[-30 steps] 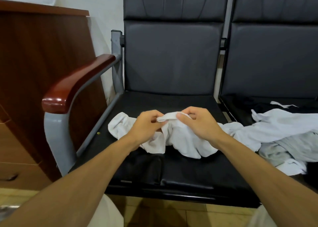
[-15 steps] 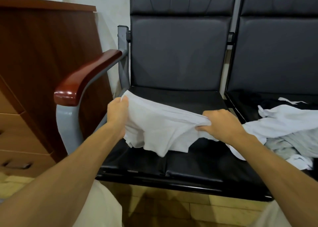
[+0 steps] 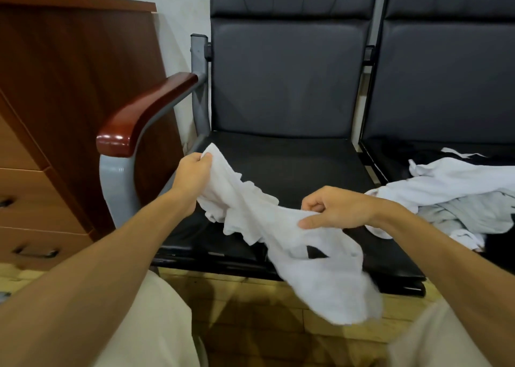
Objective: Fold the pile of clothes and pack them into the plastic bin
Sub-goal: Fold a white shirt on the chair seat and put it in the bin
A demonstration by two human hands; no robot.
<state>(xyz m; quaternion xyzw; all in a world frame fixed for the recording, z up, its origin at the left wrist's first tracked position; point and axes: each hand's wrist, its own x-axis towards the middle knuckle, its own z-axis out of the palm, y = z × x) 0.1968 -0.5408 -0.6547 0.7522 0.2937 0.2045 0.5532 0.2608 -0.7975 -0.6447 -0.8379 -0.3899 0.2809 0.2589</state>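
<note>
2 seats (image 3: 281,169), 1 armrest (image 3: 145,113), 2 hands (image 3: 192,177).

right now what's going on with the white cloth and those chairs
A person is holding a white garment over the seat of a black chair, with the left hand gripping one end and the right hand pinching it further along. The rest of it droops off the front edge of the seat, not yet folded. A pile of clothes lies unsorted on the next seat to the right. No plastic bin is in view.
</note>
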